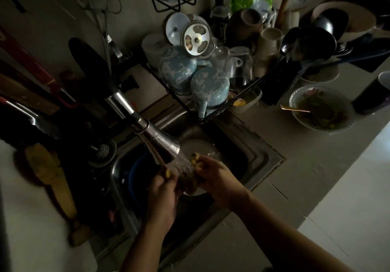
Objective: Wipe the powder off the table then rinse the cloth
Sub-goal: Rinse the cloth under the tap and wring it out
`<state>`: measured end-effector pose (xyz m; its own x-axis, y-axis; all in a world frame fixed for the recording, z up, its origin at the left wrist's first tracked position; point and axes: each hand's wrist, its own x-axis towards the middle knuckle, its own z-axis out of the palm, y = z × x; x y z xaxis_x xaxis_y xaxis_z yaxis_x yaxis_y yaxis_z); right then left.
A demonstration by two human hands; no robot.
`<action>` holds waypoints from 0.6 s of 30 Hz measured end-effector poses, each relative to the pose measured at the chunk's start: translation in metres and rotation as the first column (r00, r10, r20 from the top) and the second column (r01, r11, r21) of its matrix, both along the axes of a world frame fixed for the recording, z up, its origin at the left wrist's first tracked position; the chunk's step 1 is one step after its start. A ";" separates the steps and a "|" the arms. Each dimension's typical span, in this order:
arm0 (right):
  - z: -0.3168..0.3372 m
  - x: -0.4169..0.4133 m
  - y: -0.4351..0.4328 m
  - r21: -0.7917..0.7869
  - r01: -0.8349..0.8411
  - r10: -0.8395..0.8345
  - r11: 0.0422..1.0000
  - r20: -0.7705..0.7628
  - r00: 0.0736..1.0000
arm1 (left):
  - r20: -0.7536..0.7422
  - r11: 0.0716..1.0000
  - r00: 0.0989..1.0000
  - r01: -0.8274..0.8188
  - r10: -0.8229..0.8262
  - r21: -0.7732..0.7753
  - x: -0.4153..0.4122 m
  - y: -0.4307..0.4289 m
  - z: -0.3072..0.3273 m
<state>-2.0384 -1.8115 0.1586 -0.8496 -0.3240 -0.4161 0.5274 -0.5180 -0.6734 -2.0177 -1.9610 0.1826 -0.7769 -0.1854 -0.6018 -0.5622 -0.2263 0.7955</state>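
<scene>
Cloth (198, 164): a yellow cloth is held over the sink (264, 155), under the tap's spray. It is stretched between the two hands.
Cloth axis: the long axis runs left to right and rises a little toward the right. A yellow end pokes up out of each fist; the middle sags, dark and wet.
Left hand (162, 190): its fingers are curled tight round the cloth's left end. The back of the hand faces up, and the forearm comes in from the lower edge.
Right hand (213, 179): the right end is gripped, with the fingers closed over it. The forearm stretches in from the lower right, across the table (316, 166).
Tap (163, 146): a steel spray head slants down to the right. Water is seen falling from it onto the cloth between the hands.
Sink contents: a white plate (195, 147) lies under the hands and a blue bowl (135, 174) lies to the left.
Rack (242, 91): behind the sink, a wire rack is packed with mottled blue mugs (209, 86), glasses and cups.
Table items: a bowl of food (320, 109) is set to the right, with a dark cup (373, 96) beside it.
Light: the scene is dim.
</scene>
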 end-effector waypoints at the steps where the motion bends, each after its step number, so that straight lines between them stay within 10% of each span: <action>1: 0.001 0.005 -0.002 0.117 -0.044 0.056 0.992 -0.103 0.993 | 0.005 0.999 1.000 -0.023 0.024 -0.021 0.000 0.003 -0.002; 5: -0.012 0.012 -0.007 0.689 0.151 0.211 0.709 -0.412 0.886 | -0.015 0.997 0.999 -0.047 0.046 -0.066 -0.002 0.013 0.003; 11: -0.005 0.018 -0.012 0.646 0.156 0.094 0.747 -0.335 0.937 | -0.031 0.997 0.999 0.017 -0.014 0.081 0.006 0.027 0.013; 18: -0.012 0.019 -0.006 0.818 0.157 0.276 0.553 -0.358 0.892 | 0.014 0.995 0.997 -0.073 0.072 0.068 0.004 0.034 0.011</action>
